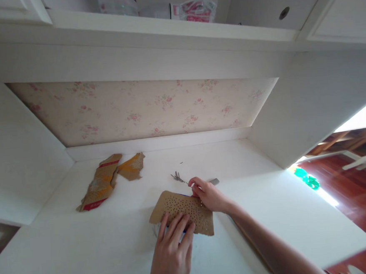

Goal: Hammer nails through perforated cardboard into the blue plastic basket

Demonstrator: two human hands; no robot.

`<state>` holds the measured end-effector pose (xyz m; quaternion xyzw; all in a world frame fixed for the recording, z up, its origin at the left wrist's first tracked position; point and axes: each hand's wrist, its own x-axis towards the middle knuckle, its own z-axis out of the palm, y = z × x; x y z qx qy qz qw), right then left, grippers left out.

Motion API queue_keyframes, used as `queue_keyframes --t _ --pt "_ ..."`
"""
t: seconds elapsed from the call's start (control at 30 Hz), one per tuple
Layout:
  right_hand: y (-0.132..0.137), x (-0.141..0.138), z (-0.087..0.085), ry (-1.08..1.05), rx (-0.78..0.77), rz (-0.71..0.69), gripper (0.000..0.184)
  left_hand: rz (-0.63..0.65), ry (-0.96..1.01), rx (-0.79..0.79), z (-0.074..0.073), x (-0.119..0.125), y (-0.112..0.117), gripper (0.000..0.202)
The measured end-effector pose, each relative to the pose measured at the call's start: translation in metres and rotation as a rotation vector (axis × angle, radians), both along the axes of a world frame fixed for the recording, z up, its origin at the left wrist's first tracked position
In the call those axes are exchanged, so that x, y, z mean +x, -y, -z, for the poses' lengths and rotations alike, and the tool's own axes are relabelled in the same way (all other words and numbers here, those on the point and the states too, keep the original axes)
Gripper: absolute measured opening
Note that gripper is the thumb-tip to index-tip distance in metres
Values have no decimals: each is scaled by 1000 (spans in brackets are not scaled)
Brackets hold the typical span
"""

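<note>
A piece of brown cardboard (188, 206) dotted with many small holes is in front of me, and a bit of blue shows at its edges. My left hand (173, 248) rests on its near side, fingers spread and stretched out. At the far right edge of the card, my right hand (210, 193) is closed in a pinch; what its fingertips hold is too small to make out. Just beyond those fingertips is a little cluster of thin dark nail-like pieces (177, 177). A flat grey piece (214, 181) shows partly behind the right hand.
Torn cardboard with red stripes and orange smears (100, 182) lies at the left rear, touching a smaller scrap (132, 166). The white tabletop (285, 213) meets side panels and a papered back wall. An overhead shelf (163, 30) holds bottles (117, 3).
</note>
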<state>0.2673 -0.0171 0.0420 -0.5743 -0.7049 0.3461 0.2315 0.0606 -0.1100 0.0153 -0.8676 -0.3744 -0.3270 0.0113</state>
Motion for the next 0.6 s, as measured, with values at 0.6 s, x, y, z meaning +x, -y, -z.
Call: queue_keyframes --t 0.6 --pt "83 0 9 -566 -300 232 29 374 -225 -209 -26 -21 -14 50"
